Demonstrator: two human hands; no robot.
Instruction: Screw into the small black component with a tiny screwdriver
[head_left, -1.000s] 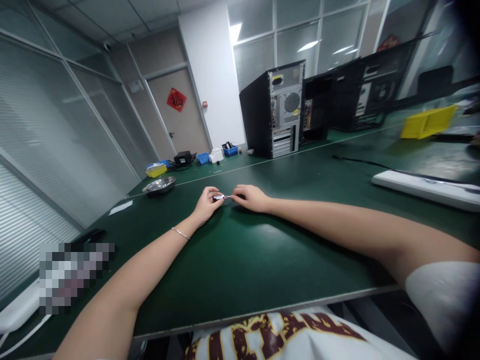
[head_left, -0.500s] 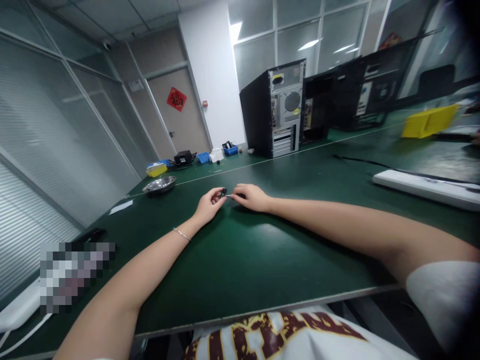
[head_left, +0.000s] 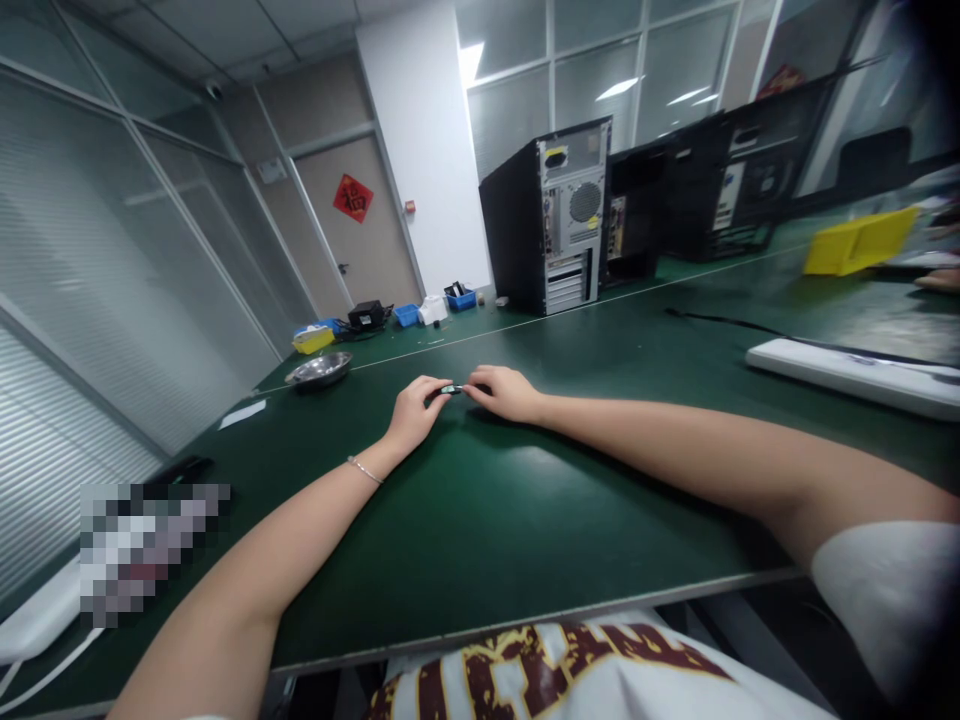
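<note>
Mid-frame on the green desk [head_left: 480, 520], my left hand [head_left: 412, 412] and right hand [head_left: 504, 392] both pinch one small dark part [head_left: 451, 389]; I judge fine fitting, needing steady fingertips.

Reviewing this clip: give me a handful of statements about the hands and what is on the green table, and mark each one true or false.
1. Both hands meet on a small dark object above the green table. True.
2. The left hand wears a bracelet at the wrist. True.
3. The right hand rests on the white keyboard. False: the keyboard lies apart, far to the right of it.
4. A metal bowl sits beyond the left hand. True.
5. The yellow bin stands between the two hands. False: it is far off at the table's right end.
</note>
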